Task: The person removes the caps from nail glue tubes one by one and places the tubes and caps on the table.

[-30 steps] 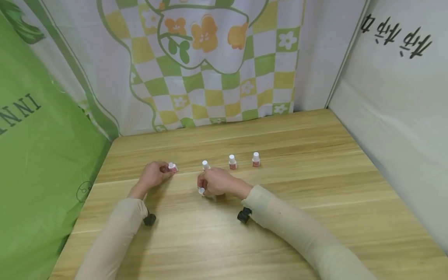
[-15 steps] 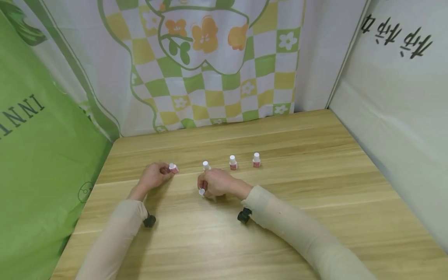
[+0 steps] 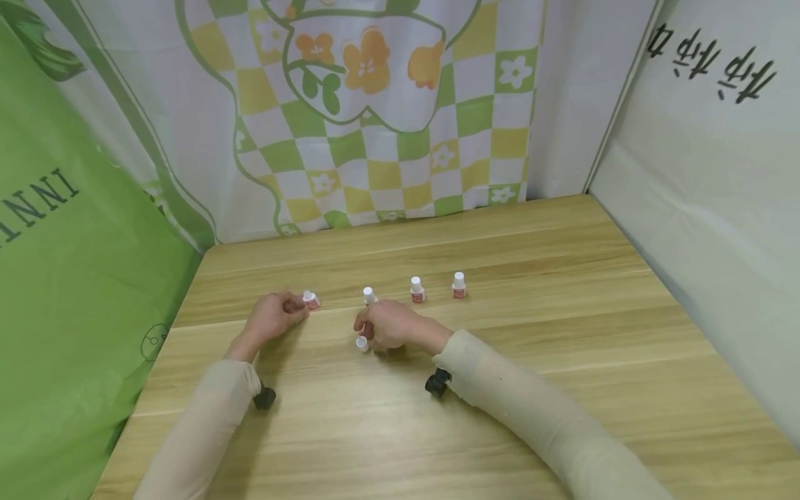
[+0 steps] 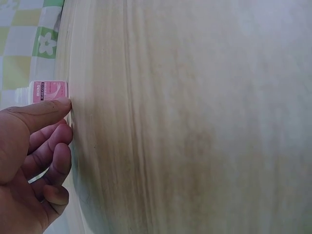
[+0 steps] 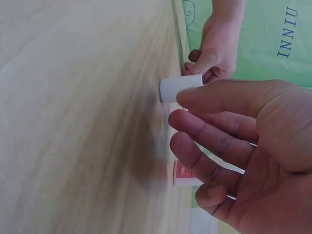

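Observation:
In the head view my left hand (image 3: pixel 275 316) is beside a small white bottle (image 3: pixel 311 301), fingers loosely bent at its left side. The left wrist view shows the bottle's pink nail glue label (image 4: pixel 51 90), with my thumb overlapping its lower part. This bottle's top looks narrower than the other bottles' caps. My right hand (image 3: pixel 390 324) is at a white cap (image 3: pixel 362 344), which stands hollow side up on the table. In the right wrist view the thumbtip overlaps the cap's upper end, and the other fingers are spread loosely below it.
Three more capped bottles stand in a row: one (image 3: pixel 370 295) partly behind my right hand, another (image 3: pixel 417 289) to its right, and the last (image 3: pixel 459 285) farthest right. The wooden table (image 3: pixel 531 312) is bordered by a checkered curtain (image 3: pixel 406 167) and a green cloth (image 3: pixel 81 278).
My left fingers have drawn back slightly from the bottle. My right fingers have loosened and lifted a little off the cap, which stays in place.

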The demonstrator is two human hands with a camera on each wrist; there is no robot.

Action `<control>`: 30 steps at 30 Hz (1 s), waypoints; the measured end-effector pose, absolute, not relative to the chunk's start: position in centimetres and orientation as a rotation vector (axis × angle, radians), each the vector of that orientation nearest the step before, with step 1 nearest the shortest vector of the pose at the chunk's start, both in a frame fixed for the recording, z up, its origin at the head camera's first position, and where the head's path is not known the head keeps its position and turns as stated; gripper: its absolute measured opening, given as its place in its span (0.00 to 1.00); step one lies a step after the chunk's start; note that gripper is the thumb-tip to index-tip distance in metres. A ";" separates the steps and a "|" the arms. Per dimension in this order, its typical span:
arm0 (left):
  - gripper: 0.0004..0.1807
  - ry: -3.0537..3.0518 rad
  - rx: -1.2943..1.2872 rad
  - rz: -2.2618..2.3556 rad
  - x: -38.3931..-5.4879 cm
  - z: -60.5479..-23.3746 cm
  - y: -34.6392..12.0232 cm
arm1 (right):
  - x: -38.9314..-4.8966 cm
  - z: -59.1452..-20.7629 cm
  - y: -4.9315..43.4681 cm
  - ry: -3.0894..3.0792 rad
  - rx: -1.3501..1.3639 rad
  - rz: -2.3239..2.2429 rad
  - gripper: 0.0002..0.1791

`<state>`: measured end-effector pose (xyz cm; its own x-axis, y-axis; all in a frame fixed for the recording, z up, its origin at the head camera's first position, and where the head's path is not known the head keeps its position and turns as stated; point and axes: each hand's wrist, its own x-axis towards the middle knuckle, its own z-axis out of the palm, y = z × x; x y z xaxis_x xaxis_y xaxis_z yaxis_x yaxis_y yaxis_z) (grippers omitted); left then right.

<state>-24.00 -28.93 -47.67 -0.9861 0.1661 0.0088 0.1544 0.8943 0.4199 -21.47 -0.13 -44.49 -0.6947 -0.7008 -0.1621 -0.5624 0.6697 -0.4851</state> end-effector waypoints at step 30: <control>0.11 3.015 0.356 0.615 -23.1 -47.5 -26.6 | -22.7 -43.6 1.5 2.557 -0.880 -0.637 0.17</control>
<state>-23.11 -26.57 -47.51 -0.9726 0.2326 0.0029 0.2151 0.8947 0.3913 -22.66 1.50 -43.61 -0.7406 -0.6455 -0.1867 -0.4823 0.7041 -0.5212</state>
